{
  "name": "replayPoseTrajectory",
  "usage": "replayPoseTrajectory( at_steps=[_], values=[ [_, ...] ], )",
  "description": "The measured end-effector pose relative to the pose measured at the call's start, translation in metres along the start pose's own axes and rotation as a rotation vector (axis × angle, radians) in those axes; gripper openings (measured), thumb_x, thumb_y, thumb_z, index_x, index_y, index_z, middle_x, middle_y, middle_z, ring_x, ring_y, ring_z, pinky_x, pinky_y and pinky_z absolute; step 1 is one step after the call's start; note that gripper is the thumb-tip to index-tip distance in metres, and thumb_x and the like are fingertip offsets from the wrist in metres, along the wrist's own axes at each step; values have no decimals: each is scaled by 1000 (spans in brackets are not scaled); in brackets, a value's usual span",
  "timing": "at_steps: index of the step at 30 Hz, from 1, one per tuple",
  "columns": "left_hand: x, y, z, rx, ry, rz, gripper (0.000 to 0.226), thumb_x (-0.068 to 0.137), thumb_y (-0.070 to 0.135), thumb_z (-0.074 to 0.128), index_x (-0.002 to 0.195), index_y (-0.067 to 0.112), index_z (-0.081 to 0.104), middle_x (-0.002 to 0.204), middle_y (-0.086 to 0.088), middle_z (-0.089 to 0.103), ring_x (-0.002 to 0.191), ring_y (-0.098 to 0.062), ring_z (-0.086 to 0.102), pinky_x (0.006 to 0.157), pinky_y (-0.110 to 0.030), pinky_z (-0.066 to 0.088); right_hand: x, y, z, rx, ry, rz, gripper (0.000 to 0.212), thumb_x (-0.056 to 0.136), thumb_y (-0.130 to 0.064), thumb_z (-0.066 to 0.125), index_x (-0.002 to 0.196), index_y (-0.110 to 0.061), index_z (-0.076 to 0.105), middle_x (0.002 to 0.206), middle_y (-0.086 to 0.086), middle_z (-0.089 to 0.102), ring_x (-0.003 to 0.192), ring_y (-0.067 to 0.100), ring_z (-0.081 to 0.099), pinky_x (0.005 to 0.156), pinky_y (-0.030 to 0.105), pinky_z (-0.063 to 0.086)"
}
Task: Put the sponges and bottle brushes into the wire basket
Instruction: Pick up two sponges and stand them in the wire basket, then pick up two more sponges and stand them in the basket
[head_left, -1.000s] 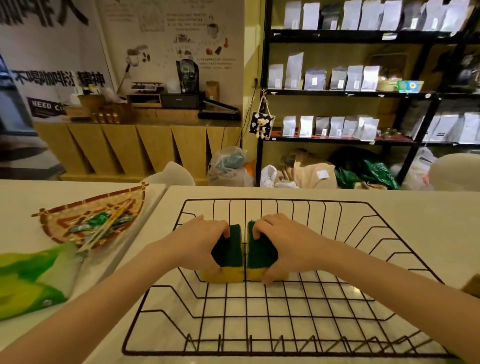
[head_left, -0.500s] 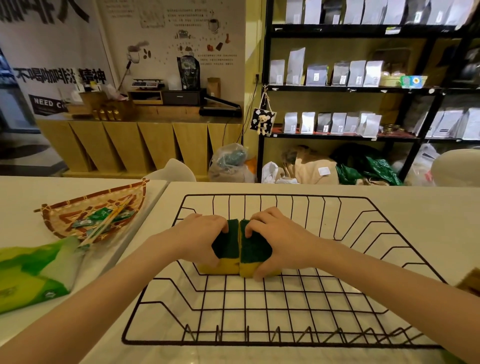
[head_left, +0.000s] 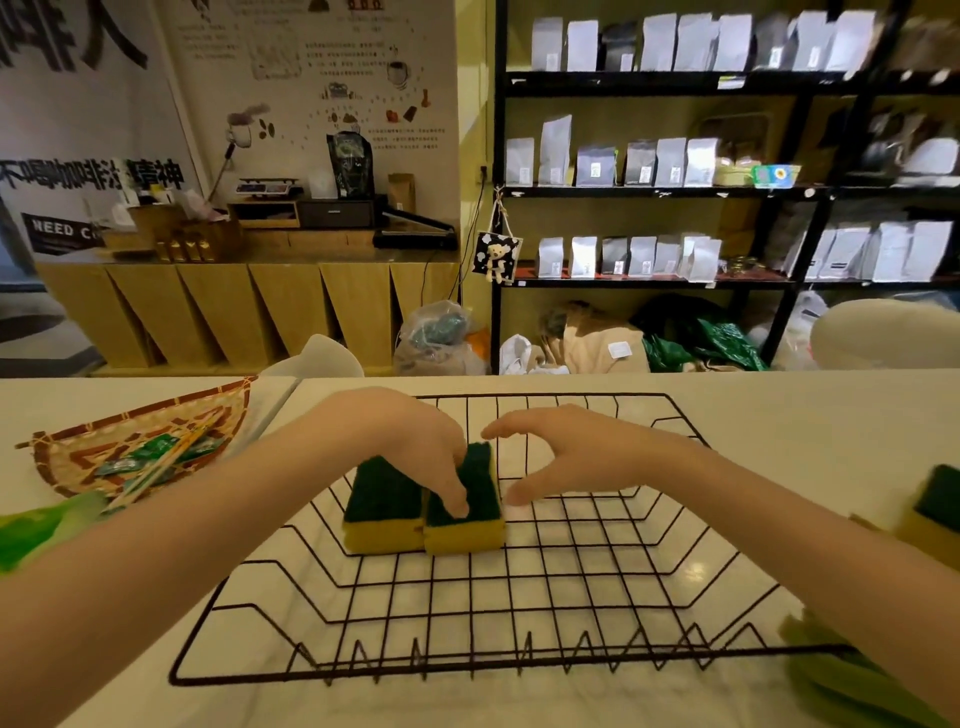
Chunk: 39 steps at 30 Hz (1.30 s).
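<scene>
With my left hand (head_left: 415, 447) resting on soft, light sponges (head_left: 423, 501) and right hand (head_left: 566, 457) open, empty, I'd pinch their sides.

black wire basket (head_left: 737, 587); rough-topped foam sponges (head_left: 462, 499).

- Beyond the hands, black shelving (head_left: 675, 189) lined with pale pouches (head_left: 597, 163).
- Far left of them, wooden counter (head_left: 234, 306) under a postered wall (head_left: 311, 67).
</scene>
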<state>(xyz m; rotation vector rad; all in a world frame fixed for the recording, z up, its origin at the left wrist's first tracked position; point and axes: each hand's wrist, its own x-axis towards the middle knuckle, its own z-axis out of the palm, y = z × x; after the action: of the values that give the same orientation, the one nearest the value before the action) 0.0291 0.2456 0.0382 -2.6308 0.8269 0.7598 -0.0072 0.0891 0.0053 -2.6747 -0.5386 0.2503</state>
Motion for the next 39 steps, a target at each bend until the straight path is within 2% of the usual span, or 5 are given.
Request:
replayPoseTrajectory(
  at_steps=[5,14,25,34,39],
  values=[
    [-3,55,-34,-121,141,249,67,85,51,50,142,24,27,146,1,40,132,-17,38,108,-34,31,-50,27,-28,72,193,59,59,75,-37,69,128,-33,43,132,-10,49,116,5,43,85,15,36],
    [31,160,-69,-209,379,591,66,85,42,57,141,24,27,141,-1,44,126,-16,43,101,-28,35,-163,91,-53,126,478,311,70,74,-33,72,134,-32,35,132,-7,49,121,10,45,98,27,38],
    [88,286,-77,-269,483,836,67,86,38,58,142,29,24,150,3,32,132,-16,36,98,-25,34,-279,170,-46,213,746,592,64,74,-32,72,128,-34,39,124,-7,53,115,11,48,91,27,41],
    [127,334,-62,-176,442,840,65,86,34,60,142,24,28,149,-2,32,134,-20,33,108,-31,31,-305,188,-17,168,660,904,86,64,-57,69,135,-29,31,142,0,42,125,21,43,99,44,44],
    [141,343,-57,-96,400,804,68,83,38,62,141,20,32,151,-6,29,135,-23,32,108,-33,32,-300,188,-4,35,592,998,86,63,-65,63,134,-29,30,135,-2,49,116,21,50,88,38,46]
  ],
)
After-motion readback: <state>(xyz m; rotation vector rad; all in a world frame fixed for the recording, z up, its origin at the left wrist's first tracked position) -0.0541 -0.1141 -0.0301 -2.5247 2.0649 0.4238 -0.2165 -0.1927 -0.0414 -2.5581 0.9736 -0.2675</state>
